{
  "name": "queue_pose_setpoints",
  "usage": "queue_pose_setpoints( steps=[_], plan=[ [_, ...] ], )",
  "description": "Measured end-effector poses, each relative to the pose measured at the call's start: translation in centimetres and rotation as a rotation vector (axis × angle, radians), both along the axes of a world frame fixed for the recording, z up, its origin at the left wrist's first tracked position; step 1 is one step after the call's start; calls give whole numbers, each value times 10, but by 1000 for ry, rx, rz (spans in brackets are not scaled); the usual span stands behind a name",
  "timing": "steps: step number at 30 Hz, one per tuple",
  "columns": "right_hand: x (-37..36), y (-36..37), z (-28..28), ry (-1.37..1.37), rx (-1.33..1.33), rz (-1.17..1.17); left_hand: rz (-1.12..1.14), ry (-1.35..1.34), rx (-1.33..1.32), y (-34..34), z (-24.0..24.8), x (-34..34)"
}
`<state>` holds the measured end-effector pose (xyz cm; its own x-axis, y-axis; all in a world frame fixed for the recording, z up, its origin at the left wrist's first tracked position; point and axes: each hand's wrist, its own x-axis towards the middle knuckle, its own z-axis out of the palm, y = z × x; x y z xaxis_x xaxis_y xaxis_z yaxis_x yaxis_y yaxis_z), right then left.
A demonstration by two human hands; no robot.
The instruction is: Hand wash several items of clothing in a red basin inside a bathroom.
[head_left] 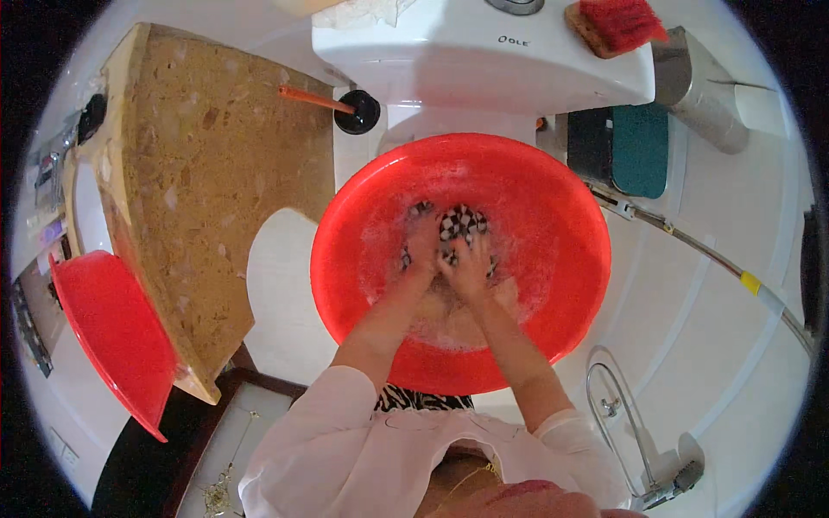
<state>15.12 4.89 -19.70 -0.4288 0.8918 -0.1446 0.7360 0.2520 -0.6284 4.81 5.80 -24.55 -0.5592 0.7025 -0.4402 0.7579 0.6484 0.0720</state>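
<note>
A large red basin (566, 211) holds sudsy water. Within it lies a black-and-white checkered cloth (462, 221), wet and bunched up. My left hand (421, 246) grips the cloth's left part; its fingers are partly blurred and in the water. Close beside it, my right hand (471, 268) has its fingers curled over the right part of the same cloth. A beige patch (508, 298), perhaps more fabric, shows in the water under my wrists; its kind is unclear.
Behind the basin stands a white toilet tank (484, 73) with a red-topped scrub sponge (615, 26) on it. A plunger (356, 112) is at the back left, near a brown stone counter (233, 155). Another red basin (112, 337) leans at left. A shower hose (596, 380) hangs at right.
</note>
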Motion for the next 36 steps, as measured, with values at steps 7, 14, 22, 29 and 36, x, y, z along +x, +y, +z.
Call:
queue_pose_setpoints(
  steps=[7, 14, 22, 29, 36],
  plan=[
    [-25, 77, -5, -105, -211, -27, 246, -461, 370, 6, 28, -14],
    [-27, 122, -5, -278, -347, -214, -49, -479, 356, -1, 52, -25],
    [103, 75, 28, -137, 159, -52, -196, -543, 728, -53, 92, -67],
    [71, 63, 19, -447, -192, -62, -389, -274, 392, -37, 106, -23],
    [27, 16, 23, -243, 56, 14, -341, 21, 451, -26, -7, -5]
  ],
)
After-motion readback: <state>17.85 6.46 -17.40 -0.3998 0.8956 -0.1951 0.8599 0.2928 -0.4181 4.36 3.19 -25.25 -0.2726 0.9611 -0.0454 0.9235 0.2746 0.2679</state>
